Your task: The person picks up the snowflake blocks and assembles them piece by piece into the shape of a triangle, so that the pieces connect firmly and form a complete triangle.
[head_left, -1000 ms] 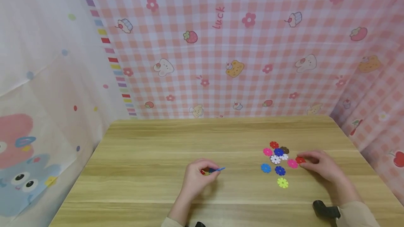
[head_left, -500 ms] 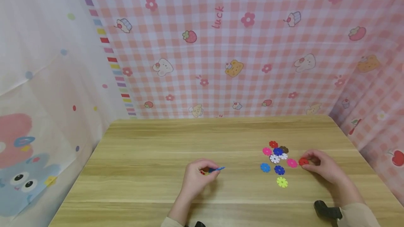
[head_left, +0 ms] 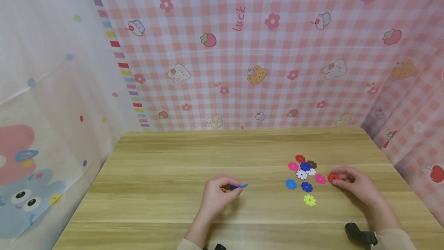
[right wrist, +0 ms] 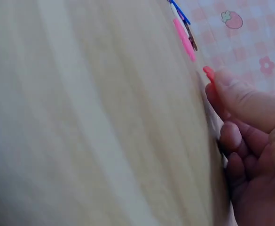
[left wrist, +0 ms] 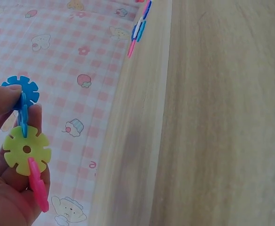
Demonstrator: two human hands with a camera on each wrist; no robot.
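Note:
My left hand (head_left: 220, 194) pinches a chain of slotted plastic snowflake discs. In the left wrist view a blue disc (left wrist: 30, 89) lies under the thumb, joined to a second blue disc (left wrist: 24, 117) seen edge-on. A yellow-green disc (left wrist: 19, 151) follows below, with a pink disc (left wrist: 39, 188) slotted into it. At the right of the table, my right hand (head_left: 355, 183) pinches a red snowflake disc (head_left: 333, 177) between thumb and fingertips. In the right wrist view only the edge of this red disc (right wrist: 208, 73) shows past the thumb.
Several loose discs lie flat left of my right hand, among them a pink disc (head_left: 320, 179), a dark blue disc (head_left: 306, 187), a light blue disc (head_left: 291, 184), a white disc (head_left: 301, 174) and a yellow-green disc (head_left: 310, 200). Patterned cloth (head_left: 222, 61) hangs behind the wooden table (head_left: 156, 188).
My right hand has drawn the red disc slightly right, away from the loose pink one, and now shows more of its face. My left hand holds its chain in the same place.

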